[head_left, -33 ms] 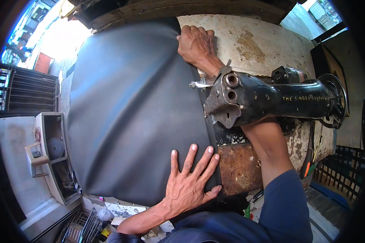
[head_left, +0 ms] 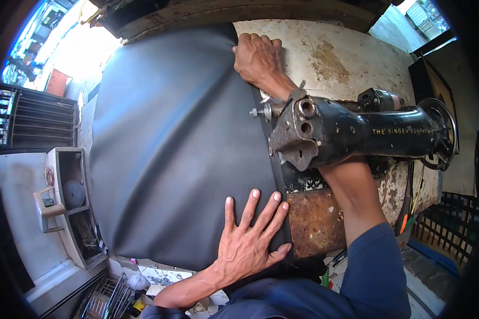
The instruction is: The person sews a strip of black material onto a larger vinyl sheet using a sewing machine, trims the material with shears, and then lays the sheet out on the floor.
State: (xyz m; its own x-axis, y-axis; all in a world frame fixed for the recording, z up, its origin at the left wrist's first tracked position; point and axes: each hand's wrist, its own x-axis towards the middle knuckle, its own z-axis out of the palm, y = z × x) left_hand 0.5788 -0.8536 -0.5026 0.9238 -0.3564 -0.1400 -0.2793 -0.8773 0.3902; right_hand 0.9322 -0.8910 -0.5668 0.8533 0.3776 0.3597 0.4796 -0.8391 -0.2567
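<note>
A large sheet of black leather-like material (head_left: 175,143) lies across the left of the table, with soft folds running diagonally. Its right edge passes beneath the head of a black sewing machine (head_left: 346,127). My left hand (head_left: 253,242) rests flat on the near right corner of the sheet, fingers spread. Reaching through under the machine's arm, my right hand (head_left: 259,59) is closed on the sheet's far right edge, its fingers curled and partly hidden. The needle area is hidden by the machine's head.
The worn tabletop (head_left: 351,50) has peeling patches beyond the machine. A dark motor-like unit (head_left: 380,100) sits behind the machine's arm, and a handwheel (head_left: 442,127) is at its right end. A plastic chair (head_left: 49,210) and an open shelf (head_left: 72,202) stand at left.
Both hands stay in place on the sheet. At the machine's head, a blurred shiny part has moved off, and a knob on a threaded bolt now shows clearly there.
</note>
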